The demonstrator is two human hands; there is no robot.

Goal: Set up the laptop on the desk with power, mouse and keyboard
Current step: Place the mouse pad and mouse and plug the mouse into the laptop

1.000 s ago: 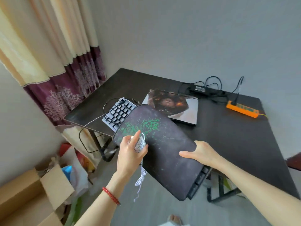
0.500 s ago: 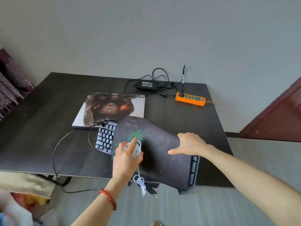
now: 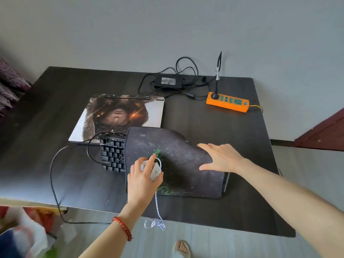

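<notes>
**Mouse in one hand, pad under the other on the dark surface**

Far left, a thin black cable (image 3: 53,175) loops off the near edge of the dark wooden surface (image 3: 37,127) and runs up to the black mechanical keyboard (image 3: 112,156). Only the keyboard's left end shows; the rest lies under the pad. Just behind it lies the closed silver laptop with a printed portrait skin on its lid (image 3: 119,116), flat on the surface, its front edge touching the keyboard's back.

Moving to the centre, the left hand (image 3: 143,178), a red bead bracelet (image 3: 122,228) at its wrist, curls its fingers around a small white mouse with thin black lines (image 3: 155,172), the forefinger stretched along its top. The mouse sits on the dark grey cloth mouse pad with green markings (image 3: 175,161), and its white braided cord (image 3: 156,211) hangs past the near edge of the surface in a loose bundle.

Right of that, the right hand (image 3: 221,158) lies spread, fingers straight, palm down, pressing on the pad where it humps up over the keyboard.

At the back, the black power brick (image 3: 168,81) rests among its tangled black leads. Further right is the orange power strip (image 3: 228,101), a black plug standing in its left socket.
</notes>
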